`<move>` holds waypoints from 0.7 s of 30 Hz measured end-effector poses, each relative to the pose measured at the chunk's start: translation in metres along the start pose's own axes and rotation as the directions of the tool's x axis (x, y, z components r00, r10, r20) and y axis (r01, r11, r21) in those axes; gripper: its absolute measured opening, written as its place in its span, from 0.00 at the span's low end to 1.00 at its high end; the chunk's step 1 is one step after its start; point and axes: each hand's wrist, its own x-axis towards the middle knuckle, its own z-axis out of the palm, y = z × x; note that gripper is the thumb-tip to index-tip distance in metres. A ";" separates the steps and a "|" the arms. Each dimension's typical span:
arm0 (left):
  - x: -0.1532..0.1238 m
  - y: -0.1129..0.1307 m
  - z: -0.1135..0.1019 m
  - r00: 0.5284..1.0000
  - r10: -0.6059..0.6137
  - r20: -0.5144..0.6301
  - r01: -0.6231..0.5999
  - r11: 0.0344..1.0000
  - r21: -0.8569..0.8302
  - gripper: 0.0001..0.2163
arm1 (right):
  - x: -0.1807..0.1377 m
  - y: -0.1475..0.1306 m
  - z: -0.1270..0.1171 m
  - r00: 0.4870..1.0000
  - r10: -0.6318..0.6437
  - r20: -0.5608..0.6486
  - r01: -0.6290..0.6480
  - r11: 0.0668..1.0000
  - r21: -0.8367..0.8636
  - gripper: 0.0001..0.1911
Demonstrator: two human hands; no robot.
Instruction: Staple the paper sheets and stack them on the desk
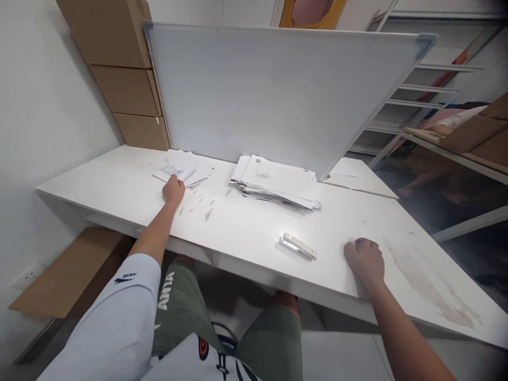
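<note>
My left hand (173, 189) is closed at the near edge of a loose spread of printed papers (194, 173), its fingertips over the sheets. How many sheets lie under the fingers is hidden. On the right part of the table, my right hand (365, 259) rests in a loose fist with nothing visible in it. Left of that hand lies a stapler (297, 246), white on top with a shiny metal side. Farther back, a thick, uneven stack of paper sheets (278, 182) sits in the middle, its top sheet bearing a small drawing.
A large whiteboard (278, 95) stands upright along the back of the white table (246, 233). Stacked cardboard boxes (130, 90) rise at the back left. An open cardboard box (75, 270) is below the table on the left; a metal rack (432, 95) stands at the right.
</note>
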 end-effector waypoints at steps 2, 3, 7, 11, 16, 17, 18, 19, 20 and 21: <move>0.001 0.000 -0.002 0.992 -0.119 -0.042 0.118 0.993 -0.025 0.19 | 0.001 0.002 0.001 1.000 0.006 0.009 -0.006 1.000 0.001 0.27; 0.003 0.000 -0.003 0.988 -0.147 -0.056 0.145 0.989 -0.035 0.19 | 0.001 0.002 0.002 1.000 0.005 0.010 -0.005 1.000 0.001 0.27; 0.010 0.002 -0.003 0.992 -0.118 -0.053 0.118 0.993 -0.002 0.19 | 0.002 0.003 0.003 1.000 0.008 0.003 -0.008 1.000 -0.001 0.26; 0.015 0.004 0.000 0.998 -0.021 -0.058 0.027 0.994 0.107 0.19 | 0.000 0.000 0.001 1.000 0.025 0.007 -0.025 1.000 -0.008 0.26; 0.018 0.001 0.006 0.957 0.240 0.162 -0.255 0.964 0.076 0.19 | 0.000 -0.001 -0.003 0.998 0.053 0.041 -0.053 0.999 -0.005 0.26; 0.019 0.001 0.006 0.952 0.234 0.198 -0.250 0.967 0.057 0.21 | 0.000 -0.002 -0.003 0.997 0.057 0.045 -0.056 0.998 -0.004 0.26; 0.020 0.000 0.007 0.951 0.215 0.223 -0.230 0.972 0.045 0.23 | 0.000 -0.002 -0.004 0.997 0.059 0.047 -0.059 0.998 -0.001 0.26; 0.020 -0.001 0.007 0.952 0.192 0.237 -0.207 0.978 0.040 0.24 | 0.000 -0.002 -0.004 0.997 0.060 0.049 -0.060 0.998 0.003 0.26; 0.020 -0.001 0.007 0.954 0.176 0.242 -0.191 0.981 0.040 0.26 | 0.000 -0.003 -0.004 0.997 0.061 0.050 -0.061 0.998 0.008 0.26; 0.020 -0.002 0.007 0.956 0.168 0.239 -0.184 0.982 0.044 0.26 | 0.000 -0.003 -0.004 0.997 0.063 0.050 -0.063 0.998 0.012 0.27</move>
